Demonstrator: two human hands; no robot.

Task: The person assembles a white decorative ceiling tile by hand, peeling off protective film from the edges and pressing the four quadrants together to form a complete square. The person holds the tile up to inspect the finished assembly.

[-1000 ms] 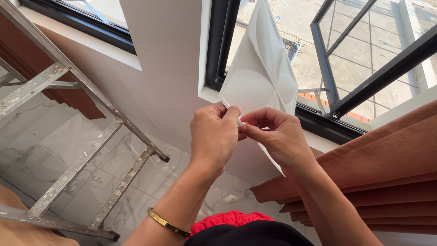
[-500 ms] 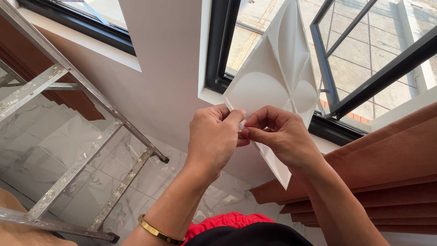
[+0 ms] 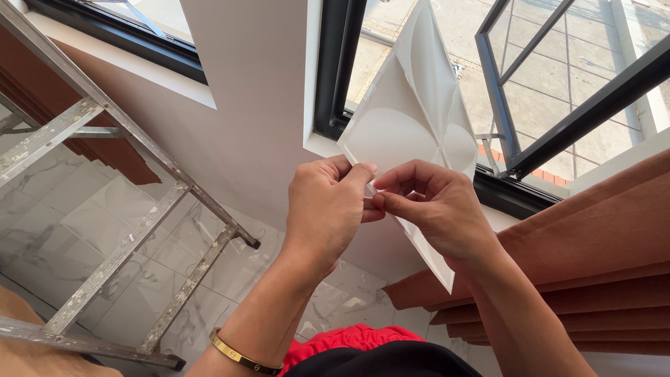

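Two hands pinch white embossed panel (image 3: 412,119) | left hand (image 3: 328,209), right hand (image 3: 436,209) fingers clamped on its edge | long axis 12-to-6, slightly tilted

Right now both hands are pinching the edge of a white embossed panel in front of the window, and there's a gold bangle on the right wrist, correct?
Not quite: the head view shows the gold bangle on the left wrist. Otherwise yes: left hand and right hand both pinch the edge of the white embossed panel before the window.

White panel (image 3: 412,119) lower edge behind fingers (image 3: 401,183); ladder (image 3: 105,209) cut off at left edge.
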